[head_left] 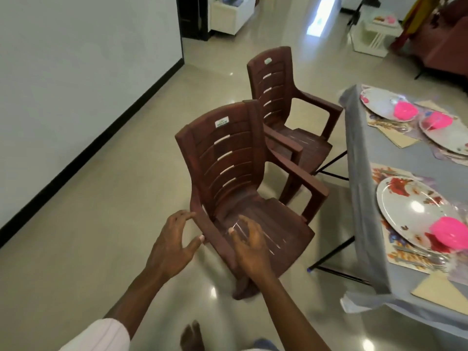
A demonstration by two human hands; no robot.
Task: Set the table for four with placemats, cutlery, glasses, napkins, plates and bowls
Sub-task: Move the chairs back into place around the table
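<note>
A table with a grey cloth [364, 188] stands at the right. On it lie floral placemats [379, 173], white floral plates [410, 203], pink bowls [448, 233], cutlery [417, 254] and beige napkins [438, 292]. A brown plastic chair [228, 173] stands tilted in front of me. My left hand [174, 241] hovers with spread fingers just beside the chair's near armrest. My right hand [249, 247] is spread over the same armrest and seat edge. Neither hand holds anything.
A second brown chair [283, 102] stands behind the first, facing the table. A white wall with black skirting [96, 138] runs along the left. The table's black legs [331, 257] show under the cloth. A white rack [372, 36] stands far back.
</note>
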